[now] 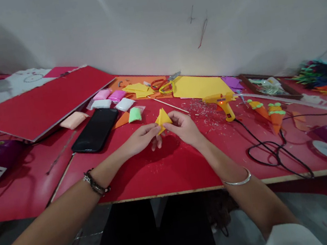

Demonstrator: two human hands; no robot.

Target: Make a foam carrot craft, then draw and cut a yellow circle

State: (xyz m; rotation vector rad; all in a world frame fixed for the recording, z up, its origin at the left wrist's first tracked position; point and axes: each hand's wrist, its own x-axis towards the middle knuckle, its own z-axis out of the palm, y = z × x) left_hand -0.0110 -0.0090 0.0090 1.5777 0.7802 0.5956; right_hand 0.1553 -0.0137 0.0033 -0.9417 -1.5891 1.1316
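Between my two hands is a small piece of yellow craft foam or paper (163,118), folded to a point at the top; I cannot tell which material. My left hand (145,137) pinches its left side with thumb and fingers. On the other side my right hand (184,127) grips it, thumb in front and fingers behind. Both hands hover over the red table (170,170). Close to the left hand lie a bag of green clay (135,114) and an orange triangular piece (121,120). A black phone (95,130) rests farther left.
A yellow glue gun (223,104) with a lit red light stands right, its black cord (264,145) looped nearby. Beyond it are orange cones with green tops (276,116). At the back lie scissors (167,85), yellow sheets (202,85) and clay bags (117,95). A red board (45,100) leans left.
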